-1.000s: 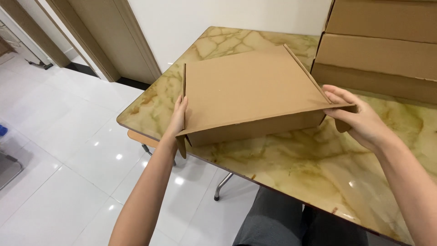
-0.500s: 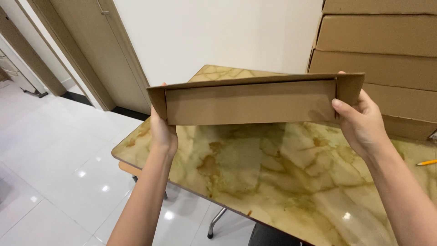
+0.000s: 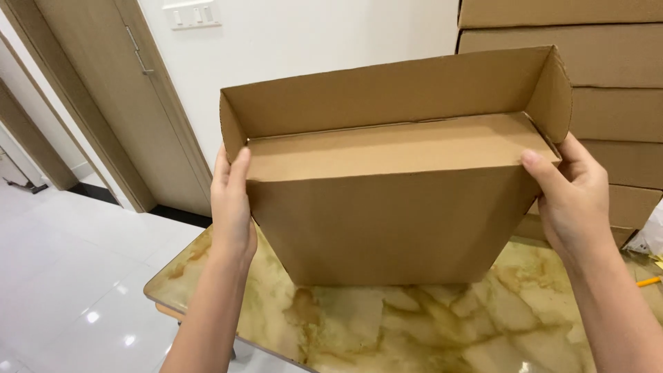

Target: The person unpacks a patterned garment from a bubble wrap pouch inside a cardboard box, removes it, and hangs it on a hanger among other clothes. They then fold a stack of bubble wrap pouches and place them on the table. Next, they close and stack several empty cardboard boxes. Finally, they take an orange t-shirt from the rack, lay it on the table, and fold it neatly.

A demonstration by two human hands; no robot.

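Observation:
A flat brown cardboard box is held up on edge above the marbled table, its lower edge close to the tabletop. Its broad face is towards me and its top lid flap stands open. My left hand grips the box's left side, with the thumb over the near top edge. My right hand clasps the right side, thumb pressed on the top corner.
A stack of closed cardboard boxes rises at the right behind the held box. A wooden door and a white wall lie beyond, with glossy white floor tiles at the left. A yellow pencil lies at the table's right edge.
The box has gone from lying flat on the table to being lifted and tipped upright in both hands. Its open flap now shows at the top.

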